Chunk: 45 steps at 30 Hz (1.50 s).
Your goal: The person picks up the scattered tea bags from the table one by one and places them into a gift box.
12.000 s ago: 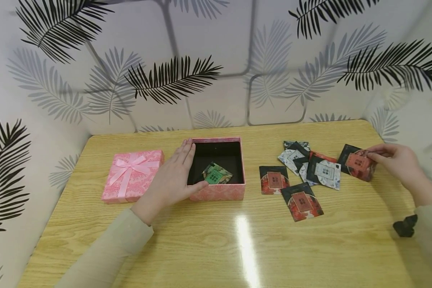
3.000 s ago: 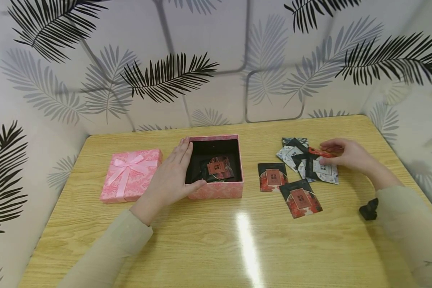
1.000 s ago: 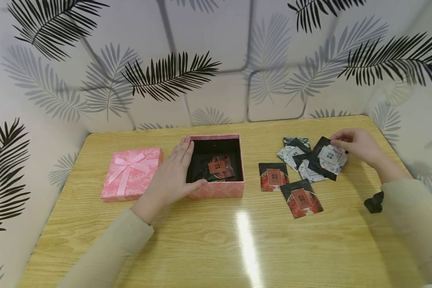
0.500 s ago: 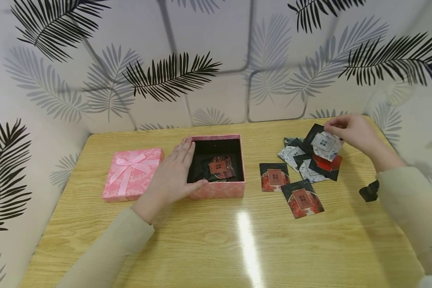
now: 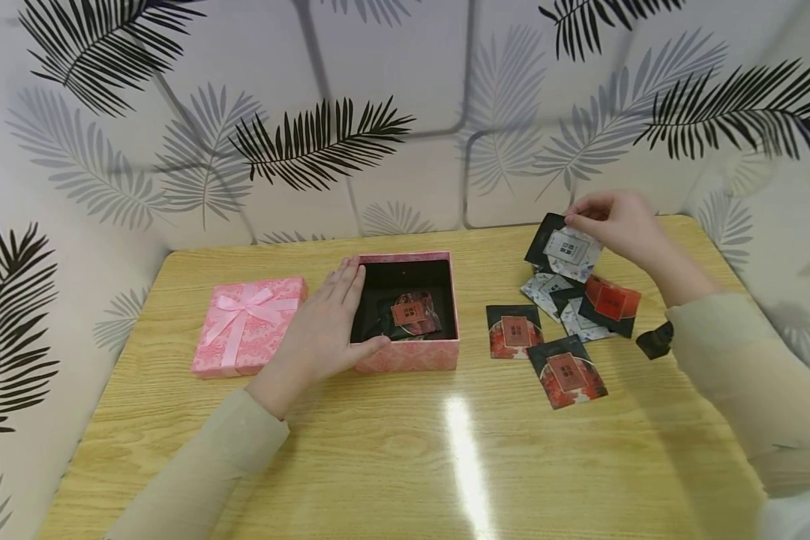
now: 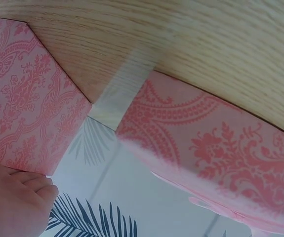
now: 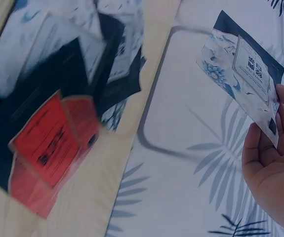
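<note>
My right hand (image 5: 617,225) pinches a black and white flower-patterned sachet (image 5: 568,251) by its corner, raised above the pile. In the right wrist view the same sachet (image 7: 245,74) hangs between thumb and fingers, apart from the pile below. My left hand (image 5: 324,326) lies with straight fingers along the left rim of the open pink box (image 5: 408,358). Inside that box, a red and black sachet (image 5: 412,313) lies over others that are mostly hidden. Under the raised sachet, the pile holds white flower-patterned sachets (image 5: 545,289) and a red and black sachet (image 5: 610,304).
Left of the box lies its pink lid (image 5: 250,326) with a ribbon bow. Two red and black sachets, a nearer one (image 5: 568,375) and a farther one (image 5: 513,331), lie between box and pile. A patterned wall (image 5: 405,180) stands behind the wooden table (image 5: 378,450).
My right hand lifts the white-patterned sachet off the pile and carries it left, baring a red and black one beneath. Earlier, a red sachet went into the box. The left hand stays put.
</note>
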### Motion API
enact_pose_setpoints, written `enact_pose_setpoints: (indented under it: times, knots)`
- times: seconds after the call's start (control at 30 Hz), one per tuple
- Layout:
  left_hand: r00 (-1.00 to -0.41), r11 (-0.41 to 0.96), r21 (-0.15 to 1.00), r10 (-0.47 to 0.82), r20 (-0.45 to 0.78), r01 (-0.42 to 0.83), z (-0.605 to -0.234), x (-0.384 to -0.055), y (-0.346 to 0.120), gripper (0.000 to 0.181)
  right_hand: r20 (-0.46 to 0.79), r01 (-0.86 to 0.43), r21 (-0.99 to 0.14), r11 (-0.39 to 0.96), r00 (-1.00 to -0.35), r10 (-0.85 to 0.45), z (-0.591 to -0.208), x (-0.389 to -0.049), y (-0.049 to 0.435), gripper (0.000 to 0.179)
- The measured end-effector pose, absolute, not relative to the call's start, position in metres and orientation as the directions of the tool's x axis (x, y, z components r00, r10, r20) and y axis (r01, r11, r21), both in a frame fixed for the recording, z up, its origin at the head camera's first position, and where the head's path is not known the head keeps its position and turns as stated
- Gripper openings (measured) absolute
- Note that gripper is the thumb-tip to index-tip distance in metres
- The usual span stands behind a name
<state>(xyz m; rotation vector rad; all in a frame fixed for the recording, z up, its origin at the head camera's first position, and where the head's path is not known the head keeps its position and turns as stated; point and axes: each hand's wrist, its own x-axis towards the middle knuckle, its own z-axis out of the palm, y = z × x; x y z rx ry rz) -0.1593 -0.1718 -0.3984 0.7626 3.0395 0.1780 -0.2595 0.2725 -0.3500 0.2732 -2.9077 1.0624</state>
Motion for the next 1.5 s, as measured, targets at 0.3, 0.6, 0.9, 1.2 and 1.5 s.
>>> enact_pose_setpoints:
  times: [0.3,0.6,0.9,1.2,1.5]
  knots:
    - [-0.882,0.875,0.113,0.47,0.028,0.47,-0.398,-0.159,-0.171,0.11,0.138,-0.252,-0.669,0.699,-0.967,-0.216,-0.339,-0.261,0.236,0.02]
    - [-0.882,0.875,0.119,0.47,0.035,0.47,-0.399,-0.159,-0.171,0.109,0.174,-0.311,-0.674,0.67,-0.948,-0.265,-0.322,-0.261,0.203,0.016]
    - [-0.879,0.87,0.129,0.475,0.042,0.476,-0.399,-0.16,-0.172,0.108,0.213,-0.375,-0.702,0.605,-0.922,-0.323,-0.314,-0.258,0.173,0.014]
    - [-0.877,0.868,0.132,0.477,0.048,0.479,-0.401,-0.161,-0.172,0.109,0.252,-0.429,-0.728,0.534,-0.893,-0.374,-0.32,-0.254,0.142,0.014]
    - [-0.877,0.866,0.137,0.476,0.065,0.481,-0.401,-0.16,-0.172,0.108,0.231,-0.44,-0.774,0.456,-0.866,-0.444,-0.325,-0.248,0.113,0.014]
